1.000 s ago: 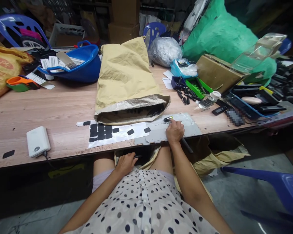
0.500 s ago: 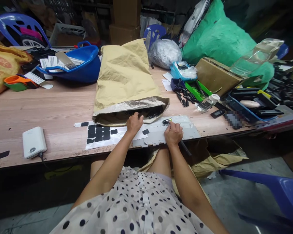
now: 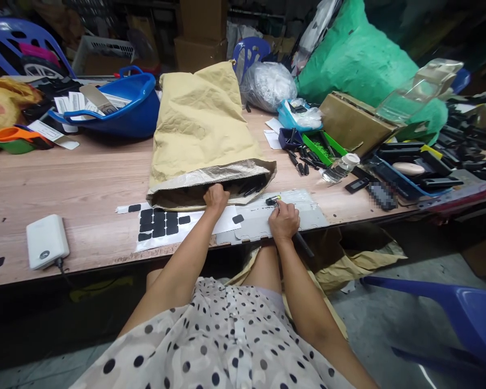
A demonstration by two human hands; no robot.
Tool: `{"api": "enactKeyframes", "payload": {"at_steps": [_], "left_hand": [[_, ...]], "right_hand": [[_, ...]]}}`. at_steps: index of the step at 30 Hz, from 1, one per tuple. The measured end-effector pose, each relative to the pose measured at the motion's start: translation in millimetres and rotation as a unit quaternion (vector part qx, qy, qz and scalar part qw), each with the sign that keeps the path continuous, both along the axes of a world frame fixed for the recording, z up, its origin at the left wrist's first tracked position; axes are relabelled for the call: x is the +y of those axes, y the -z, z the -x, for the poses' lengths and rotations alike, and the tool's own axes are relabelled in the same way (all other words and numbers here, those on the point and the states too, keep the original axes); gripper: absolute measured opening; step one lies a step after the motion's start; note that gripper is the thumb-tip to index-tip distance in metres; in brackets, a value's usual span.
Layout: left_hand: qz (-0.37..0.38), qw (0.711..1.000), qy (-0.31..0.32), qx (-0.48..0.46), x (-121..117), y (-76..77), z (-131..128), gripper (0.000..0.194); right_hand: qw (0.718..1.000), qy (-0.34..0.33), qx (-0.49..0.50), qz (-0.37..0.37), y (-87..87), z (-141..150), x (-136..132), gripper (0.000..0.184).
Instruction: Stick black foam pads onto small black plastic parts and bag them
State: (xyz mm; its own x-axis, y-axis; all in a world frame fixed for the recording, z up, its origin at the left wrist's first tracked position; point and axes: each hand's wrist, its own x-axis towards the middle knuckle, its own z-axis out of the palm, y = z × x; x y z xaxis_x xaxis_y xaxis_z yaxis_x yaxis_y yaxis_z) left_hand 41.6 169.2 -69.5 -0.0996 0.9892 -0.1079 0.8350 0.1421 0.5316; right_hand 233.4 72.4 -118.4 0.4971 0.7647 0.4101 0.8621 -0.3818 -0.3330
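1. Right of the frame's centre, at the table's front edge, is a hammer-like tool [image 3: 304, 245], one only. Its long axis runs diagonally: the small head points to the upper left and the dark, straight handle slants to the lower right, its end showing past the edge.
2. The right hand [image 3: 284, 220] is closed around this tool, fingers wrapped on the shaft just below the head, above a flat grey board [image 3: 310, 218].
3. The left hand [image 3: 216, 197] reaches into the mouth of one yellow-tan paper sack [image 3: 204, 121], at the centre. Its fingers are curled; whether they clasp anything I cannot tell.
4. The sack lies with its long axis running up the frame and its opening facing the lower edge; the paper is creased, with a shiny greyish lining. Slim black pieces [image 3: 249, 187] lie inside, too crowded to count.
5. Left of the left hand, one white sheet [image 3: 202, 224] carries a close block of black, rounded patches [image 3: 159, 222] in three columns. Three more patches show singly around the block.
6. At lower left is one white, round-cornered power bank [image 3: 47, 241] with one dark cable.
7. One blue plastic basin [image 3: 125, 119] holding white cartons sits at upper left. Toward the right are one green tray [image 3: 338, 145] and one clear, white-capped bottle [image 3: 339, 169], lying tilted on the wood-grain table [image 3: 93, 173].
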Motion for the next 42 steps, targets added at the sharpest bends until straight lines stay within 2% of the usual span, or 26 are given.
{"api": "enactKeyframes", "payload": {"at_steps": [2,5,8,10,15,20,22,25,28,31,36,42], "left_hand": [[-0.029,1.0,-0.006,0.007,-17,-5.4,10,0.014],[-0.105,0.993,0.056,-0.024,-49,-5.6,31,0.014],[-0.127,0.984,0.118,-0.049,-75,4.4,52,0.012],[-0.122,0.98,0.148,-0.055,-83,13.7,61,0.011],[-0.122,0.973,0.183,-0.077,-81,31.0,70,0.014],[-0.105,0.973,0.178,-0.104,-79,31.1,69,0.017],[-0.093,0.975,0.17,-0.109,-80,29.5,68,0.017],[-0.084,0.976,0.161,-0.116,-80,28.2,67,0.018],[-0.082,0.976,0.158,-0.124,-81,27.6,67,0.018],[-0.077,0.977,0.151,-0.126,-81,25.6,65,0.017],[-0.069,0.981,0.134,-0.119,-82,21.3,61,0.014],[-0.066,0.982,0.127,-0.125,-82,19.7,59,0.014]], "right_hand": [[1.0,0.002,-0.001,-0.001,0.0,0,0,0.032],[1.0,0.005,-0.002,0.002,-0.2,1,1,0.033],[1.0,0.009,-0.002,0.004,-0.6,1,1,0.034],[1.0,0.011,-0.002,0.003,-0.7,1,1,0.034],[1.0,0.008,0.002,0.012,-1.5,-2,3,0.033],[0.999,-0.029,0.034,-0.005,-8.4,-4,-3,0.034],[0.995,-0.072,0.059,-0.042,-13.7,3,-9,0.036],[0.975,-0.174,0.104,-0.088,-23.2,24,-22,0.037],[0.946,-0.272,0.153,-0.089,-30.1,52,-34,0.034],[0.923,-0.328,0.184,-0.084,-31.0,76,-39,0.033],[0.915,-0.352,0.177,-0.083,-27.7,93,-38,0.034],[0.921,-0.344,0.153,-0.097,-35.3,98,-38,0.034]]}}
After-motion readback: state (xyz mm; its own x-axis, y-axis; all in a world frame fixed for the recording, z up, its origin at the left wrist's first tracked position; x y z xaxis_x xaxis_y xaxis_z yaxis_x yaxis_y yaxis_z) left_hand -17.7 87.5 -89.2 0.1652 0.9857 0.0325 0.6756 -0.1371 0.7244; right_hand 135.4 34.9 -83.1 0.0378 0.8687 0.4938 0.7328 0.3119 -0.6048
